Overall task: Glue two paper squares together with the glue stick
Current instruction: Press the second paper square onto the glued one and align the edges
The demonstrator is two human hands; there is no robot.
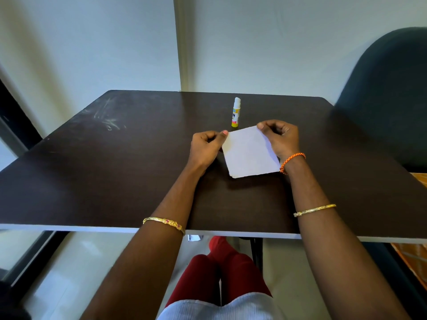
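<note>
Paper squares (250,153) sit stacked in the middle of the dark surface (115,172), and we can just see two edges at the bottom corner. Our left hand (204,147) pinches the left corner. Our right hand (280,138) pinches the top corner. Both sets of fingers are clamped on the paper. The glue stick (236,112) stands capped just behind it. We think we are lining up or parting the sheets; next we likely need the glue.

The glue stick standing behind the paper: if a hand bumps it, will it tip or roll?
The glue stick stands upright, tall and narrow, so a bump would probably tip it. Being round, it may then roll on the smooth table. It looks small, likely light.
</note>
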